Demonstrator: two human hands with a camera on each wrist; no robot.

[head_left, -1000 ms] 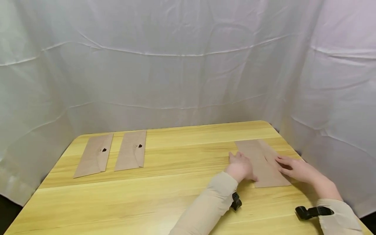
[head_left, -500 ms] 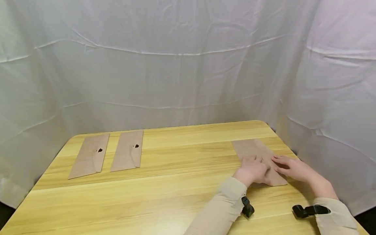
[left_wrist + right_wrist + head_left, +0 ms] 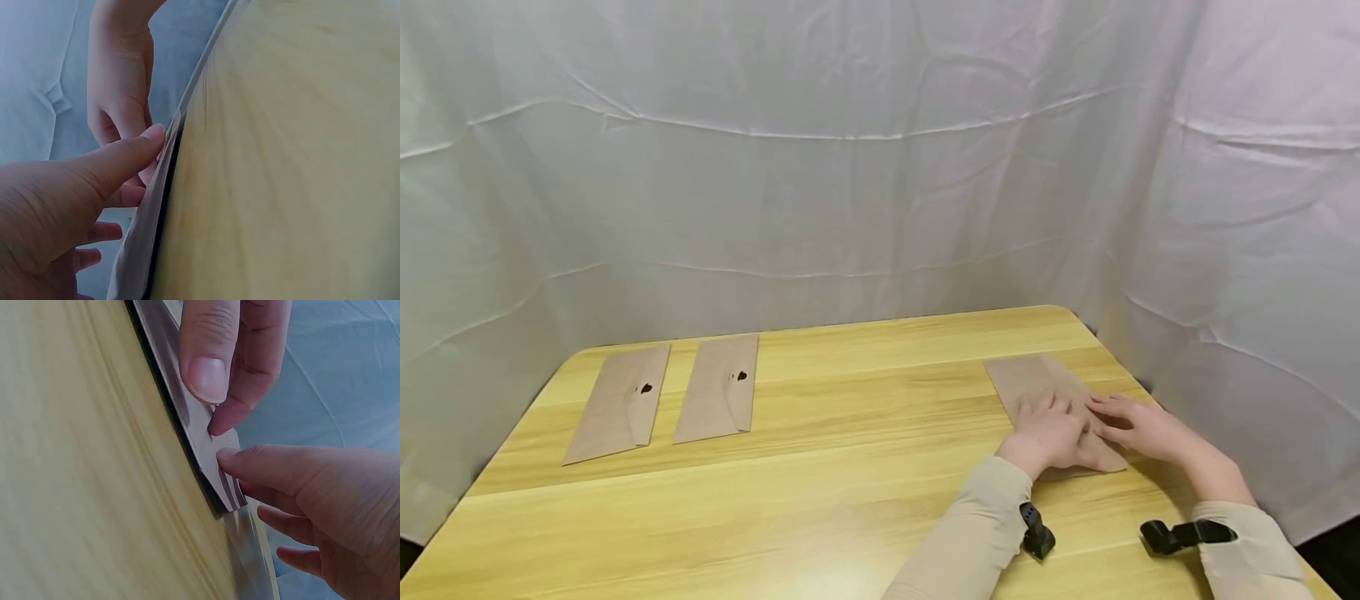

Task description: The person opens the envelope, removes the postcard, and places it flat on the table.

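Note:
A brown paper envelope (image 3: 1017,377) lies flat at the right side of the table, its lower half partly covered by both hands. The left hand (image 3: 1051,435) rests on it with fingers spread and thumb extended. From the right, the right hand (image 3: 1146,431) touches the envelope's right side with thumb and fingertips. In the left wrist view, the left thumb (image 3: 140,145) lies along the paper's edge. The right wrist view shows the right thumb (image 3: 244,459) on the brown paper (image 3: 199,434), close to the left hand's fingertips. What lies under the palms is hidden.
Two similar brown envelopes (image 3: 619,404) (image 3: 718,390), each with a small dark mark and a folded flap, lie side by side at the table's far left. White curtains (image 3: 820,208) enclose the back and sides of the wooden table (image 3: 760,500).
The left hand has moved right from the envelope's left edge onto its middle. The right hand stays at the right side. The whole head view has shifted slightly.

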